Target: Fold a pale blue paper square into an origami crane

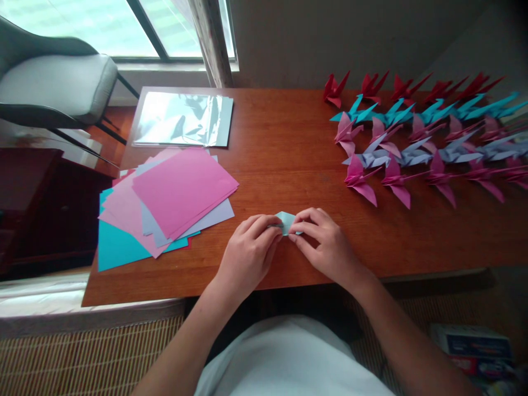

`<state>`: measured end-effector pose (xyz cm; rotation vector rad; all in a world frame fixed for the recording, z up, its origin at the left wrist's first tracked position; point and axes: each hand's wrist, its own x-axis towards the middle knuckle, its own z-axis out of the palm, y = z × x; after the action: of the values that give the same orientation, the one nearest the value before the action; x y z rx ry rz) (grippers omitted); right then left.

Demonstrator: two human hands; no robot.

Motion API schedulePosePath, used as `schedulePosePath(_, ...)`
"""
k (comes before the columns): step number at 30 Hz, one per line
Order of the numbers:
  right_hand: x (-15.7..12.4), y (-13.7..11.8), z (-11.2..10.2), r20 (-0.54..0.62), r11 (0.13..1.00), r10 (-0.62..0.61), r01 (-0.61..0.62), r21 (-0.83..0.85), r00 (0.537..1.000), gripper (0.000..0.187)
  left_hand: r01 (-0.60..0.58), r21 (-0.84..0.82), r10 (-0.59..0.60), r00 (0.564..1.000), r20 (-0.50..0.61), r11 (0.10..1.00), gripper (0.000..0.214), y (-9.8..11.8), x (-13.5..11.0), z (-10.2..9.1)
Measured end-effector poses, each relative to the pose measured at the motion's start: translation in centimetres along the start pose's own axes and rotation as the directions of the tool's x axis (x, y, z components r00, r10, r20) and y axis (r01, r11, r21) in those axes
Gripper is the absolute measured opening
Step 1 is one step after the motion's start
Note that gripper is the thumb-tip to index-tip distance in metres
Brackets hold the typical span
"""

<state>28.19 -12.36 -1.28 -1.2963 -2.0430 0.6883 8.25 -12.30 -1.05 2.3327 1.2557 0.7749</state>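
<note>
A small folded piece of pale mint-green paper is between my two hands, just above or on the table near its front edge. My left hand pinches its left side, the fingers curled over it. With thumb and fingertips, my right hand grips the right side of the same paper. The fingers hide both ends of the paper, so only its middle with a pointed top shows.
Coloured paper sheets lie fanned at the left. Behind them is a clear plastic packet of pale paper. Rows of folded paper cranes stand on the right of the wooden table. A grey chair is at the far left.
</note>
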Motion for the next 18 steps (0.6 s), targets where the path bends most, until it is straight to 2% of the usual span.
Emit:
schedulePosePath(5,0.07,-0.01,-0.08,0.024,1.000,-0.011,0.011,-0.005,1.000,0.010,0.013,-0.047,-0.013,1.000,0.001,0.999,0.015,-0.14,-0.06,-0.07)
schedulePosePath(18,0.62,-0.41,0.34,0.011,0.996,0.091,-0.090,-0.026,0.996,0.011,0.100,-0.058,-0.103,0.994,-0.049,0.993,0.012,0.51,0.29,0.46)
